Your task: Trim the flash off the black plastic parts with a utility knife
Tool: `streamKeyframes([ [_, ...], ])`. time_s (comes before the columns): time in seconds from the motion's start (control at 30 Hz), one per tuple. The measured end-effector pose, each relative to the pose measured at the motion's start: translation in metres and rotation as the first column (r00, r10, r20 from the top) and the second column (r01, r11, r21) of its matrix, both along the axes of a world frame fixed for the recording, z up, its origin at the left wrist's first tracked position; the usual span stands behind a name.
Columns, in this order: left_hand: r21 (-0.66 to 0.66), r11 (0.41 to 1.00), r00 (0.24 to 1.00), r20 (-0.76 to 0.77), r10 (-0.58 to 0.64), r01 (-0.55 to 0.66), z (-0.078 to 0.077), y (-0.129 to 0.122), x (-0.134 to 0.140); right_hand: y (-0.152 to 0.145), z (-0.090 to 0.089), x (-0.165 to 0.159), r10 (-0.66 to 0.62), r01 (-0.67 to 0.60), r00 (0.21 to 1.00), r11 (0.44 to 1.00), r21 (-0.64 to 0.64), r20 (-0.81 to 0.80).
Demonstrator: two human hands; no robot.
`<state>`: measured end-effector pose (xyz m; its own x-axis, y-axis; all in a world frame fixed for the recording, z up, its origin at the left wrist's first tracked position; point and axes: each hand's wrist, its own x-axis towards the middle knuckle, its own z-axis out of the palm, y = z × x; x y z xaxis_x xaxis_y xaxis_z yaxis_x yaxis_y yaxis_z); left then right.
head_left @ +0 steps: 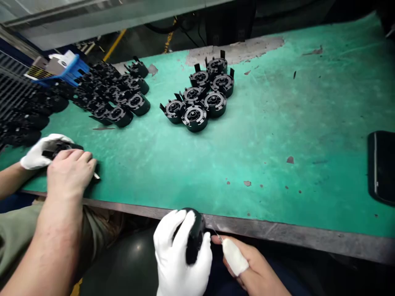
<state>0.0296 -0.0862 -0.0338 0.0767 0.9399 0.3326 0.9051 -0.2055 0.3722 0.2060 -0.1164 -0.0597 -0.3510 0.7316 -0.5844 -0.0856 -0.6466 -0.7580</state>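
My left hand [180,255], in a white glove, is closed around a black round plastic housing [194,242] at the table's front edge. The fingers lie over the top of the part and the thumb is at its right side. Just to the right, my right hand [251,265] is bare apart from a white wrap on one digit. Its fingers pinch a thin metal tool [219,237] whose tip points toward the housing. I cannot make out the tool's exact kind, and most of its length is hidden. Whether its tip touches the housing is unclear.
Several black housings [194,117] stand grouped on the green table [277,135]. More housings [119,115] cluster to the left, near a blue basket [75,70]. At left, a co-worker's gloved hand [35,154] and bare hand [69,168] hold a dark part. A black phone-like object [382,166] lies at right.
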Motion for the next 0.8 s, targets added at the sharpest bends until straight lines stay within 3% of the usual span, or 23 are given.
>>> streamKeyframes([
  [0.1,-0.021,1.0,0.999,0.034,-0.004,0.004,-0.002,0.0,-0.001,0.014,0.005,-0.008,0.005,0.001,0.999,0.994,0.109,-0.05],
  [0.2,-0.017,1.0,0.999,0.049,-0.002,0.003,-0.004,0.0,-0.001,0.02,0.005,-0.012,0.038,-0.029,0.997,0.991,0.127,-0.069],
  [0.4,0.098,0.982,0.987,0.029,0.16,-0.162,-0.023,-0.015,0.0,0.028,0.006,-0.012,0.068,-0.068,0.998,0.978,0.199,0.007],
  [0.6,0.133,0.984,0.986,-0.101,0.135,-0.121,-0.043,-0.03,-0.013,0.029,0.006,-0.015,0.079,-0.087,0.996,0.982,0.165,0.05],
  [0.8,0.009,0.999,0.999,-0.01,0.032,-0.032,-0.036,-0.029,-0.02,0.028,0.01,-0.018,0.047,-0.057,0.997,0.986,0.155,0.067],
])
